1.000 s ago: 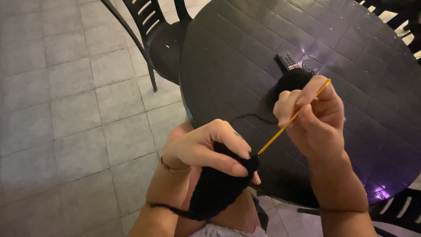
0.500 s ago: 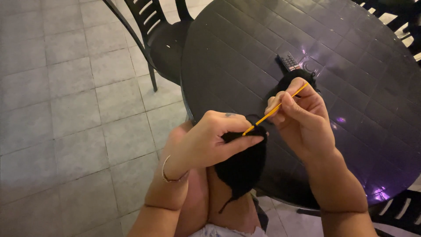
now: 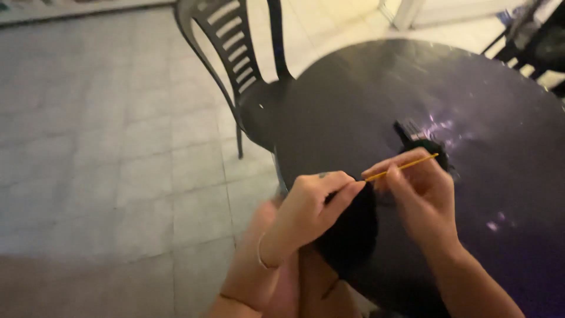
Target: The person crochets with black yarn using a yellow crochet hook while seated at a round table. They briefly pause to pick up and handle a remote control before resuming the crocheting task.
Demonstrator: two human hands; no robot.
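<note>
Pinching a thin yellow crochet hook (image 3: 402, 167) between thumb and fingers, the right hand (image 3: 421, 197) has its grip closed round the shaft, the long end slanting up and to the right, the working end aimed left at the top edge of a black crocheted piece (image 3: 351, 229). The left hand (image 3: 311, 209) closes its grip on that same edge, forefinger stretched toward the hook's tip, so the two hands nearly meet over the near rim of the round dark worktop (image 3: 365, 100). The piece hangs down from the fingers between worktop edge and lap; its stitches are too dark to make out, and I cannot tell whether the tip is inside a loop.

A stitch seems to be in hand along that top edge. Finishing it would call for steady tension from the left forefinger and a small turn of the hook, judged by feel in this dim light.

Beyond the right hand a small dark lump, perhaps the yarn (image 3: 425, 146), lies on the worktop. A dark slatted chair (image 3: 238, 53) stands at the worktop's far left on pale floor tiles (image 3: 106, 153).
</note>
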